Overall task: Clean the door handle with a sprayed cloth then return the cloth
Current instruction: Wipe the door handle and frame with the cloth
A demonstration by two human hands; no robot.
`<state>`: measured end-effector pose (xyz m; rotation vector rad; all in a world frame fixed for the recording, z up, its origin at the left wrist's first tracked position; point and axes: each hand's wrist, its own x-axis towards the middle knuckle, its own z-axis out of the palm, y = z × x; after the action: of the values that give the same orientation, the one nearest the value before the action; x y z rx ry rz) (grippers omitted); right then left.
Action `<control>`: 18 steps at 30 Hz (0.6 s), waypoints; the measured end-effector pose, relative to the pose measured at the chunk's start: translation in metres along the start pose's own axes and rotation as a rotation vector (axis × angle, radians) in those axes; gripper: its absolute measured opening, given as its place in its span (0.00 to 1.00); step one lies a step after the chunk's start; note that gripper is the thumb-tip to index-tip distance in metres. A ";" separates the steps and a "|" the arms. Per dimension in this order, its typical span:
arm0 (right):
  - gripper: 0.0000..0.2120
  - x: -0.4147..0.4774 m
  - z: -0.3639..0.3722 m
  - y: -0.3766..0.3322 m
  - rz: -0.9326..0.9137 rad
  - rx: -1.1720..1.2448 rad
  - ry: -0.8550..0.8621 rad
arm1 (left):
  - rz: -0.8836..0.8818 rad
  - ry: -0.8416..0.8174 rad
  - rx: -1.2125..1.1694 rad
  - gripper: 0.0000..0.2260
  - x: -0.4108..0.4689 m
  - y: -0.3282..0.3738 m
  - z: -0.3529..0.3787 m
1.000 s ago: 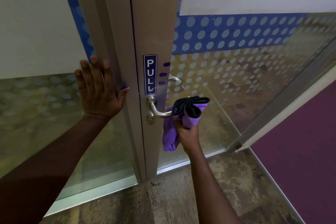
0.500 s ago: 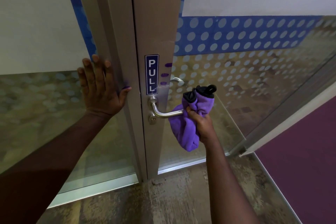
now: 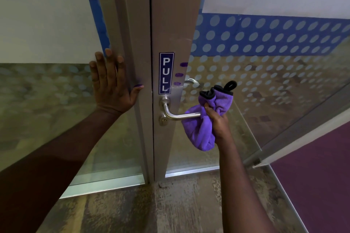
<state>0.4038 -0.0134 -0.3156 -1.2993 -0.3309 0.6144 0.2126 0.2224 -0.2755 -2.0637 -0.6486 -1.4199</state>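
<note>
Door handle of brushed metal (image 3: 180, 114), long axis horizontal, is met at its free end by the bunched purple microfibre cloth (image 3: 205, 128), clenched in the right hand (image 3: 217, 121); the bare shaft lies at nine o'clock. The left hand (image 3: 111, 85), fingers spread, is pressed flat on the grey metal door frame (image 3: 132, 24).

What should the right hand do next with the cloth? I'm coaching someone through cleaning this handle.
Probably slide the purple cloth back along the door handle toward its base. The right hand has the cloth bunched around the lever's free end only, so the bare metal up to the bend shows uncovered. The left hand lies flat beside the door frame, bracing.
</note>
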 end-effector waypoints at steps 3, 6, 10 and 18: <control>0.05 0.002 -0.001 0.001 -0.025 0.014 0.048 | -0.002 0.006 0.001 0.38 0.000 0.000 0.000; 0.08 0.004 -0.001 0.003 -0.042 0.017 0.065 | 0.000 0.010 0.006 0.38 0.001 0.001 -0.001; 0.14 0.010 -0.004 0.006 -0.071 -0.063 0.142 | -0.002 0.011 0.018 0.38 0.001 0.001 -0.002; 0.33 0.004 -0.005 0.006 -0.282 -0.371 0.350 | 0.030 0.009 0.017 0.38 0.000 0.000 -0.001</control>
<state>0.4083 -0.0142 -0.3228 -1.6481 -0.3395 0.0802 0.2117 0.2216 -0.2752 -2.0446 -0.6219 -1.4014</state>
